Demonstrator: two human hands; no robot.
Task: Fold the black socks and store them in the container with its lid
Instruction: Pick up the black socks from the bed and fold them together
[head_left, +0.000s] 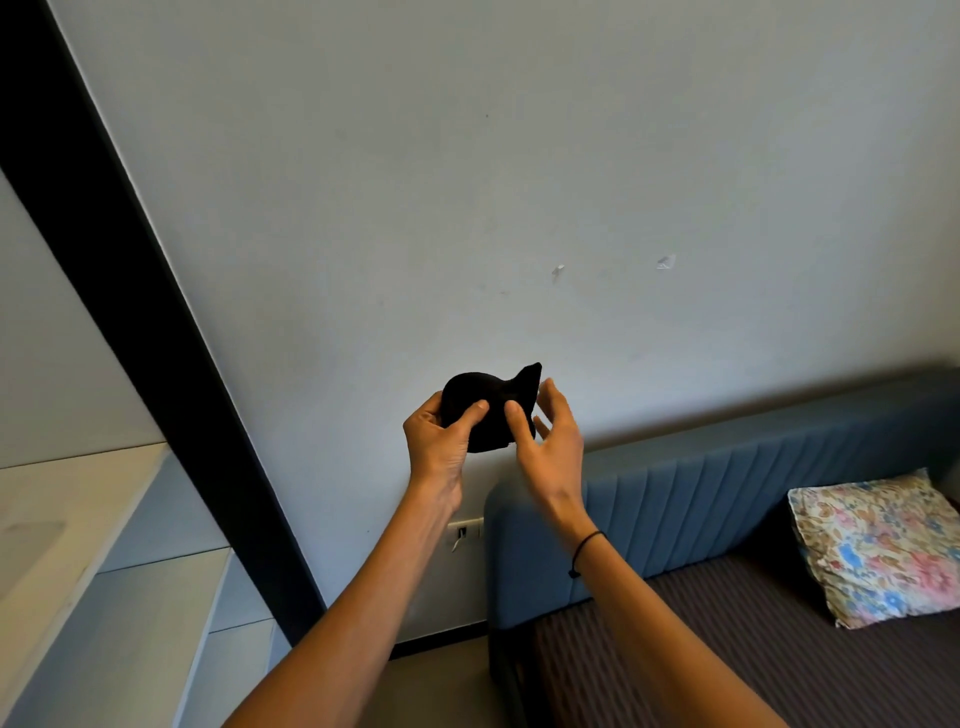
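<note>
A bunched black sock (491, 402) is held up in the air in front of a pale wall. My left hand (441, 441) grips its left side, thumb on the front. My right hand (550, 441) pinches its right side with the thumb on the front and the other fingers spread apart behind it. One corner of the sock sticks up at the top right. No container or lid is in view.
A blue padded headboard (727, 499) and a bed with a dark striped cover (727, 665) lie at the lower right, with a floral pillow (878, 545) on it. A white shelf unit (104, 571) stands at the left beside a black vertical frame (156, 338). A wall socket (465, 530) sits below my hands.
</note>
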